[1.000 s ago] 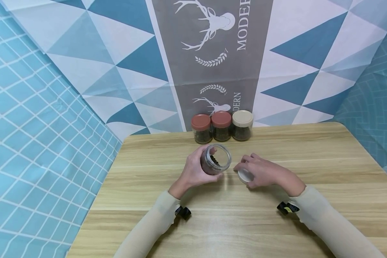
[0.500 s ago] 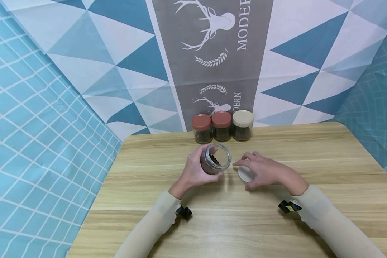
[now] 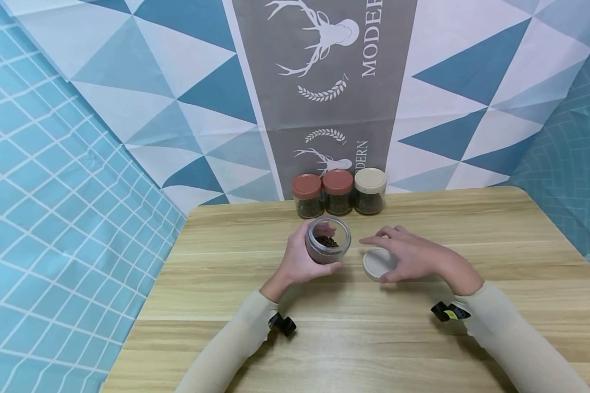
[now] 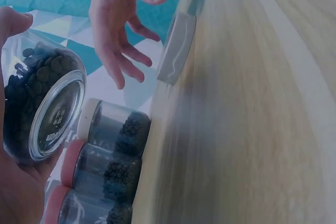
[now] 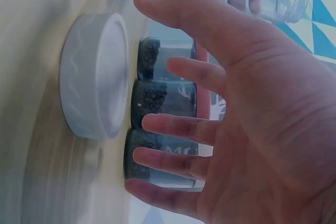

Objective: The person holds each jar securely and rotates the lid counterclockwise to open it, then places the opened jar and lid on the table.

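My left hand point(image 3: 302, 256) grips an uncapped glass jar point(image 3: 328, 248) around its side, above the table and tilted. Dark, flat bean-like pieces point(image 4: 39, 80) fill part of the jar, as the left wrist view shows. A whitish round lid point(image 3: 377, 264) lies on the table to the right of the jar. Over that lid hovers my right hand point(image 3: 415, 256), its fingers spread and holding nothing. The right wrist view shows a gap between the lid point(image 5: 84, 77) and the fingertips.
At the back of the wooden table point(image 3: 354, 344) stand two red-lidded jars point(image 3: 307, 196) point(image 3: 338, 191) and a cream-lidded jar point(image 3: 370, 191) in a tight row, each with dark contents. A patterned cloth point(image 3: 201, 98) hangs behind them.
My right hand has let go of the lid and drawn up and to the right, uncovering it on the table. The left hand has tipped the jar slightly more upright.
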### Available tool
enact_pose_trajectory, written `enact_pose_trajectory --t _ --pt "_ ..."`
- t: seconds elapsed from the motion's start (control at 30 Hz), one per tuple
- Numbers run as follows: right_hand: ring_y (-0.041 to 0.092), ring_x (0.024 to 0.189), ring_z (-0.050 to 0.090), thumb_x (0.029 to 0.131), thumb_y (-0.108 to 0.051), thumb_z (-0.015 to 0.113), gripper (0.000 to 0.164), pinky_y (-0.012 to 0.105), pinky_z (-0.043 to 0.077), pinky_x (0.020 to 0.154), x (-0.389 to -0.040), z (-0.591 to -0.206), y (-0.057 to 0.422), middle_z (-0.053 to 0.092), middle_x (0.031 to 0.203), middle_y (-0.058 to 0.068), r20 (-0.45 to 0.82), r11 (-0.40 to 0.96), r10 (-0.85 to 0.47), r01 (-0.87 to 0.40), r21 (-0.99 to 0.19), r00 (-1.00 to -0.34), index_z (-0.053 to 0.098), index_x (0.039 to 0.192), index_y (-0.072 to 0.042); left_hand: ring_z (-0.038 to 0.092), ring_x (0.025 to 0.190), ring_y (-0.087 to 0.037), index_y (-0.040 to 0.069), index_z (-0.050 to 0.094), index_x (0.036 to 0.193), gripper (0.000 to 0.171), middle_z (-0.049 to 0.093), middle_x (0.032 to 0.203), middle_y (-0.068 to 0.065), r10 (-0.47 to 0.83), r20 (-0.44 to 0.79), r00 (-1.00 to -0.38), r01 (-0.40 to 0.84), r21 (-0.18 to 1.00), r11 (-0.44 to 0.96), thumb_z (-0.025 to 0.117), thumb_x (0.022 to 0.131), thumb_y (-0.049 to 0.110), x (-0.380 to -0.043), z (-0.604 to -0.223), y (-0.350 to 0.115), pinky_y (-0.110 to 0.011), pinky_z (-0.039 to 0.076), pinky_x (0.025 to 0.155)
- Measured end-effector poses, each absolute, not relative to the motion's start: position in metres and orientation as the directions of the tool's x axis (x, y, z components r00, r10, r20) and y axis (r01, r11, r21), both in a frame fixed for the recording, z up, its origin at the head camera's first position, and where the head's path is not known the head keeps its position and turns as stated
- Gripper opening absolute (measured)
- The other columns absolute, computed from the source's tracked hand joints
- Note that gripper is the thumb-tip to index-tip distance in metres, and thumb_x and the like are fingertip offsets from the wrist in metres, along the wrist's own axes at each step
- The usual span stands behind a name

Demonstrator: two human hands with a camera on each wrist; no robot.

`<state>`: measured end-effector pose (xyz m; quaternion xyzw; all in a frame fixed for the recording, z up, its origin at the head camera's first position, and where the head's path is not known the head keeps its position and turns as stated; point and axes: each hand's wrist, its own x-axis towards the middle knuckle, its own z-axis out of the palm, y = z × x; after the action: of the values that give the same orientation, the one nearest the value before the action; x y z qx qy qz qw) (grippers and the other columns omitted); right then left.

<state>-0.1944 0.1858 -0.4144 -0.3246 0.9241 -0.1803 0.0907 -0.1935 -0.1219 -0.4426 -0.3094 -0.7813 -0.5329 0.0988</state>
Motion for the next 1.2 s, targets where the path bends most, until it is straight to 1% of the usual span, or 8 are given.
enact_pose_trajectory --t 0.23,0.33,0.5,0.8,1.07,1.2 --pt "0.037 0.127 0.06 0.079 -0.049 0.097 0.094 0.062 0.06 0.099 -0.195 -0.408 0.19 0.065 0.147 0.017 -0.044 0.722 -0.636 -0.575 -0.385 -0.77 0.061 0.162 -0.022 0.078 0.129 -0.037 -0.003 0.057 0.146 0.09 0.079 0.136 -0.022 0.37 0.491 -0.789 0.585 0.784 0.207 0.102 0.068 0.008 -0.193 -0.44 -0.117 -0.034 0.061 0.116" --pt "0.038 0.127 0.061 0.079 -0.049 0.097 0.094 0.061 0.059 0.099 -0.195 -0.408 0.192 0.066 0.146 0.018 -0.033 0.717 -0.643 -0.587 -0.375 -0.765 0.062 0.162 -0.021 0.077 0.129 -0.038 -0.001 0.056 0.146 0.089 0.078 0.136 -0.022 0.365 0.492 -0.79 0.58 0.794 0.184 0.101 0.069 0.008 -0.192 -0.439 -0.115 -0.033 0.06 0.116" --pt "0.035 0.125 0.061 0.08 -0.049 0.097 0.094 0.059 0.059 0.098 -0.192 -0.407 0.194 0.066 0.144 0.017 -0.03 0.714 -0.646 -0.59 -0.377 -0.763 0.062 0.162 -0.02 0.077 0.129 -0.039 -0.001 0.055 0.148 0.088 0.077 0.137 -0.025 0.376 0.485 -0.79 0.561 0.818 0.125 0.098 0.071 0.008 -0.193 -0.44 -0.113 -0.033 0.061 0.115" --pt "0.037 0.128 0.06 0.08 -0.049 0.097 0.094 0.061 0.059 0.099 -0.189 -0.404 0.194 0.065 0.145 0.016 -0.045 0.717 -0.638 -0.573 -0.397 -0.768 0.061 0.163 -0.02 0.076 0.132 -0.036 -0.001 0.054 0.149 0.089 0.076 0.139 -0.026 0.414 0.429 -0.803 0.514 0.849 0.119 0.099 0.072 0.003 -0.195 -0.447 -0.112 -0.032 0.059 0.118" --pt "0.038 0.129 0.06 0.08 -0.047 0.098 0.095 0.062 0.059 0.099 -0.19 -0.403 0.194 0.065 0.145 0.016 -0.05 0.72 -0.636 -0.568 -0.4 -0.77 0.06 0.163 -0.02 0.075 0.132 -0.041 -0.002 0.051 0.151 0.091 0.074 0.141 -0.028 0.431 0.394 -0.812 0.48 0.871 0.108 0.098 0.073 0.0 -0.197 -0.453 -0.111 -0.033 0.058 0.118" --pt "0.038 0.129 0.06 0.08 -0.048 0.098 0.095 0.061 0.059 0.099 -0.191 -0.403 0.195 0.065 0.146 0.016 -0.051 0.72 -0.637 -0.569 -0.396 -0.77 0.06 0.163 -0.02 0.074 0.135 -0.039 -0.002 0.05 0.152 0.091 0.073 0.144 -0.028 0.445 0.359 -0.82 0.457 0.88 0.132 0.098 0.075 0.0 -0.197 -0.455 -0.111 -0.032 0.057 0.119"
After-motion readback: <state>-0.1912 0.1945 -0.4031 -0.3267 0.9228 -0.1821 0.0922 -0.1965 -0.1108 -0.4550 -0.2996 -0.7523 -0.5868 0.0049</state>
